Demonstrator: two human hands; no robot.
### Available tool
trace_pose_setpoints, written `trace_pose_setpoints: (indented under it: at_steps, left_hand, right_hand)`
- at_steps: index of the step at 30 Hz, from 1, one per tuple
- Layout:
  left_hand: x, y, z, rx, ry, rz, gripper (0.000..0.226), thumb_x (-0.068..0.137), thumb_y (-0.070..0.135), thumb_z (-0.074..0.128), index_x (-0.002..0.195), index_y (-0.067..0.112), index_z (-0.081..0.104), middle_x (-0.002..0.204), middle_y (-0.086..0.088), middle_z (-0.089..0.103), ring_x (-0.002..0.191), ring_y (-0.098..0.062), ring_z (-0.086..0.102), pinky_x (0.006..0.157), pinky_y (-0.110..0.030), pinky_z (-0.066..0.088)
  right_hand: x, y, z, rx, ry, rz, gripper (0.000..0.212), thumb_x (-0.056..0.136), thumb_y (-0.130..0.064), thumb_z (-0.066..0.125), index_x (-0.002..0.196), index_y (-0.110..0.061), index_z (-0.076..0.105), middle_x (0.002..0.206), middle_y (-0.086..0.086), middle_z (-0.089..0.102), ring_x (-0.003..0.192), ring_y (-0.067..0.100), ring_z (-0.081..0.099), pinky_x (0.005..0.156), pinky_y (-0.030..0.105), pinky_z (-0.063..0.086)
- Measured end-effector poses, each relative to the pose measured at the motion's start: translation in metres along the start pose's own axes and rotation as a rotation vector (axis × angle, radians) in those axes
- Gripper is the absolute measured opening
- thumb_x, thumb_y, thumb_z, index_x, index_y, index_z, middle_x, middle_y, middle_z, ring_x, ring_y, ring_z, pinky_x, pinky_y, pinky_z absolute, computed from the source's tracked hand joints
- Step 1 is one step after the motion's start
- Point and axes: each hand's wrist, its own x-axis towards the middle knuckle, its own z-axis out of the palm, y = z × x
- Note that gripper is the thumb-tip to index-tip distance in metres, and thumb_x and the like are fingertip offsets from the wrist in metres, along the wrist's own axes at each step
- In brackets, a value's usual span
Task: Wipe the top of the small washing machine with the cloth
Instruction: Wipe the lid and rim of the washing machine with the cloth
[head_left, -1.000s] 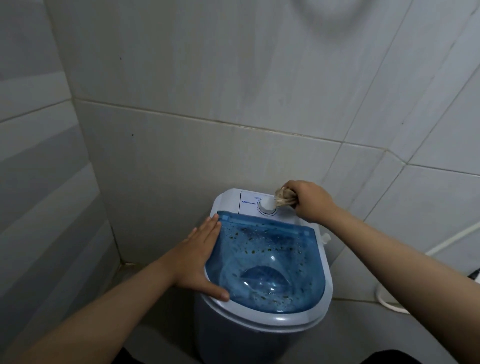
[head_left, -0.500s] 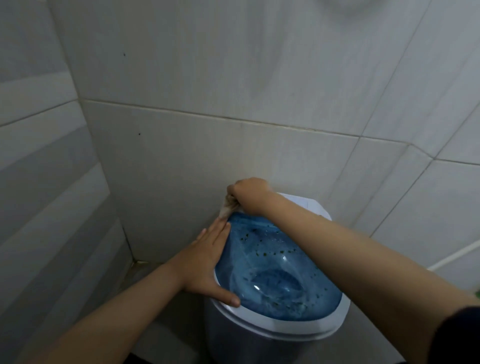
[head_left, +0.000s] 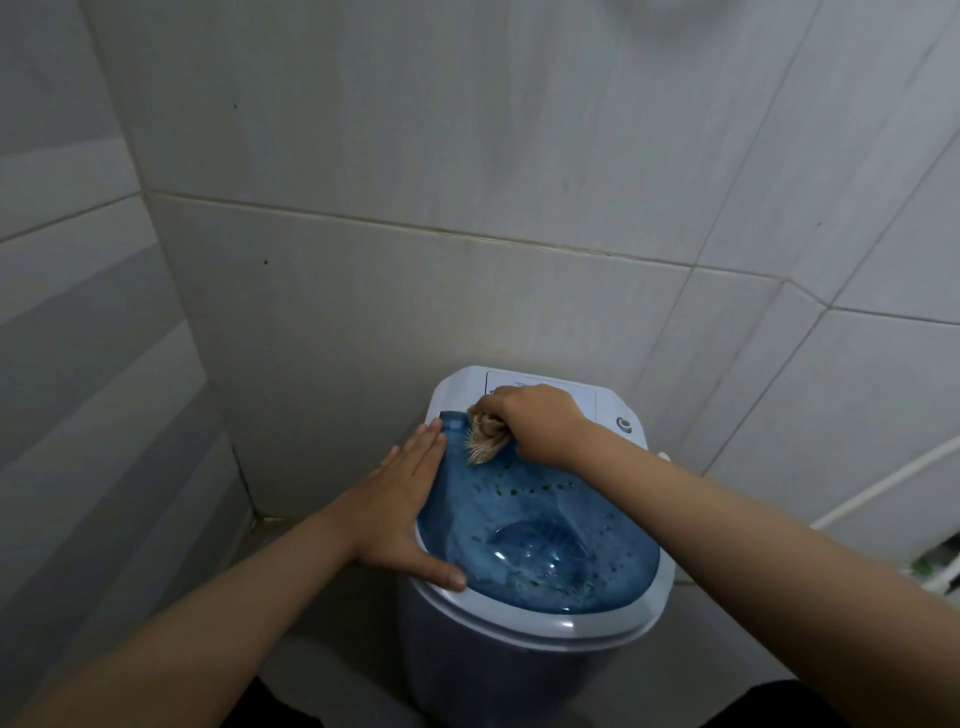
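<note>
The small washing machine (head_left: 613, 631) has a white rim and a see-through blue lid (head_left: 540, 551) speckled with dark spots. It stands in the corner below me. My right hand (head_left: 540, 423) is closed on a bunched beige cloth (head_left: 485, 439) with a frayed edge, pressing it on the lid's back left part, just in front of the white control panel (head_left: 582, 397). My left hand (head_left: 402, 504) lies flat and open on the machine's left rim, fingers along the lid edge, thumb on the front rim.
Grey tiled walls (head_left: 467, 291) close in behind and to the left of the machine. A white hose (head_left: 883, 483) runs along the right wall, and a green and white object (head_left: 935, 564) shows at the right edge. A round knob (head_left: 625, 424) sits at the panel's right.
My right hand swept the cloth from the panel's dial at the right to the back left corner, and now it sits on the lid's back left part. My left hand stayed on the left rim.
</note>
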Motion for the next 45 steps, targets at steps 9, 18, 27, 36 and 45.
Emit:
trace_pose_setpoints:
  at_steps: [9,18,27,36,45]
  left_hand:
    - [0.000,0.000,0.000,-0.004,-0.006,0.002,0.143,0.050,0.087,0.058,0.143,0.018,-0.027,0.149,0.004,-0.039,0.138,-0.010,-0.031,0.116,-0.039,-0.011]
    - [0.001,-0.001,-0.001,0.004,-0.005,0.005,0.144,0.048,0.088,0.056,0.143,0.016,-0.026,0.148,0.003,-0.038,0.139,-0.011,-0.031,0.115,-0.036,-0.012]
    - [0.002,-0.001,0.000,0.005,-0.010,0.011,0.146,0.045,0.092,0.050,0.143,0.015,-0.026,0.148,0.004,-0.039,0.138,-0.010,-0.031,0.114,-0.034,-0.012]
    - [0.001,0.001,-0.002,0.016,-0.010,-0.001,0.145,0.046,0.090,0.052,0.144,0.014,-0.023,0.151,0.000,-0.034,0.139,-0.012,-0.027,0.114,-0.035,-0.011]
    - [0.000,0.004,-0.003,0.028,-0.012,0.000,0.145,0.046,0.090,0.051,0.144,0.012,-0.022,0.152,-0.002,-0.032,0.140,-0.012,-0.026,0.112,-0.033,-0.012]
  right_hand:
    - [-0.027,0.022,0.007,0.044,0.010,0.058,0.059,0.074,0.000,0.051,0.127,-0.026,0.049,0.122,0.002,0.061,0.105,0.029,0.059,0.078,0.041,0.053]
    - [-0.075,0.061,0.005,0.040,-0.005,0.231,0.059,0.074,0.000,0.052,0.127,-0.027,0.050,0.127,0.000,0.059,0.111,0.028,0.057,0.075,0.033,0.046]
    - [-0.120,0.040,0.022,0.068,0.027,0.354,0.059,0.073,-0.005,0.055,0.127,-0.030,0.047,0.126,-0.003,0.058,0.106,0.030,0.059,0.077,0.038,0.053]
    - [-0.169,-0.007,0.022,0.077,0.035,0.418,0.055,0.079,-0.009,0.052,0.130,-0.026,0.044,0.123,-0.001,0.056,0.100,0.031,0.062,0.073,0.036,0.051]
    - [-0.189,-0.066,0.020,0.078,-0.017,0.505,0.053,0.083,-0.006,0.052,0.131,-0.020,0.036,0.124,0.004,0.050,0.104,0.032,0.059,0.066,0.033,0.042]
